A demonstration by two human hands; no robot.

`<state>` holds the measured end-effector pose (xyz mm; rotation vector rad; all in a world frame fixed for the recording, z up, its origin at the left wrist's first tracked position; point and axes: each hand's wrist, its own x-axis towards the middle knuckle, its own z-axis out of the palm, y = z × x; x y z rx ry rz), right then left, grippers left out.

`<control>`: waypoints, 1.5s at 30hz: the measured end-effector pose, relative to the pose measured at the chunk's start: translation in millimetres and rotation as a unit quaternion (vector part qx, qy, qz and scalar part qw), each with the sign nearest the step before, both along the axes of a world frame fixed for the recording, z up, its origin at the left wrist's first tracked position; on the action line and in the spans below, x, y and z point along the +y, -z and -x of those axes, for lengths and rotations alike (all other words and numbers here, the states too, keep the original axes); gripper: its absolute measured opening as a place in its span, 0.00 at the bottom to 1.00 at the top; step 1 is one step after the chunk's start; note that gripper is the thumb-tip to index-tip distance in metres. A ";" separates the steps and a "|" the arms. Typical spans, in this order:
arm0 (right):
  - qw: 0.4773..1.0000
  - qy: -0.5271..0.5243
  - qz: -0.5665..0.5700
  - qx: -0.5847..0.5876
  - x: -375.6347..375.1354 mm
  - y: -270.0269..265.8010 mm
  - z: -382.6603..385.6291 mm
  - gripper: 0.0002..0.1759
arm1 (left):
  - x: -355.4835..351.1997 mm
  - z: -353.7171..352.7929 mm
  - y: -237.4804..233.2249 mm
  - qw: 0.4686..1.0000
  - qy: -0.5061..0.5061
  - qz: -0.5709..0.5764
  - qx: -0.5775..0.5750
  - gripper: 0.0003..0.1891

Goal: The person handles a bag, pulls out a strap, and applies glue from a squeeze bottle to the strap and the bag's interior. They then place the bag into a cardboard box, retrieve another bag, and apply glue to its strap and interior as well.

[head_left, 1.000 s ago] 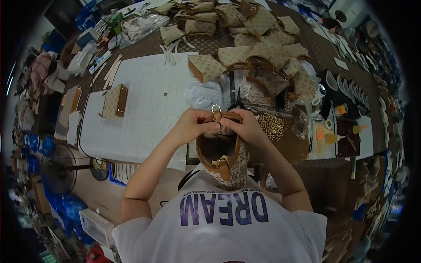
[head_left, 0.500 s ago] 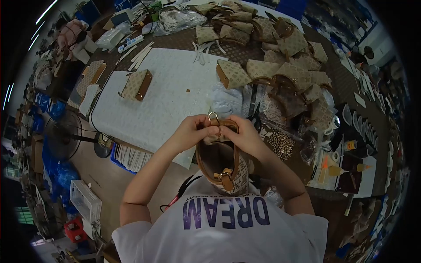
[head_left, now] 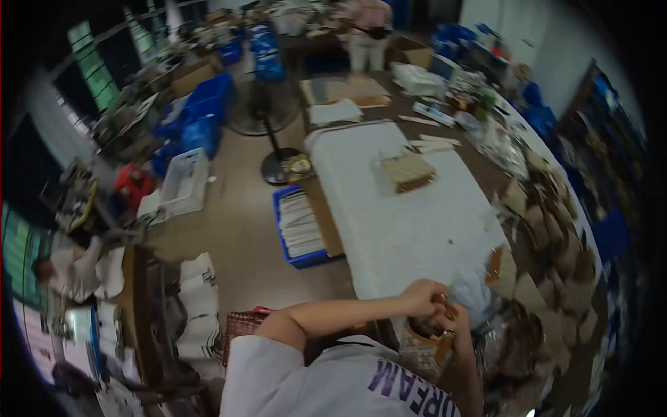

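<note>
patterned handbag [head_left: 422, 347] sits upright at table edge, near person's chest, beside white mat [head_left: 396, 215]. left hand [head_left: 422, 297] & right hand [head_left: 460, 318] both clenched on its top strap; pic blurry.

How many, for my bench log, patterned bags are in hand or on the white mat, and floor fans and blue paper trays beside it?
Held bag: 1
Bag on white mat: 1
Floor fan: 1
Blue paper tray: 1
Total: 4
</note>
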<state>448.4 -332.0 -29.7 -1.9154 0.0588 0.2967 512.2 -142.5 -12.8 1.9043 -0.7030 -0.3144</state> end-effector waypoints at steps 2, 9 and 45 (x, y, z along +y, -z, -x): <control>0.999 0.007 -0.005 0.043 21.5 21.0 -12.5 0.13 | 9.0 5.1 7.7 0.995 -0.015 -0.087 0.049 0.12; 0.995 -0.032 0.091 0.001 40.7 12.4 -11.6 0.18 | 20.8 -0.5 49.4 0.982 0.038 0.082 0.164 0.11; 0.534 0.793 -0.260 0.133 -288.9 81.6 105.0 0.18 | -273.0 -329.5 109.5 0.967 0.200 0.026 -0.157 0.10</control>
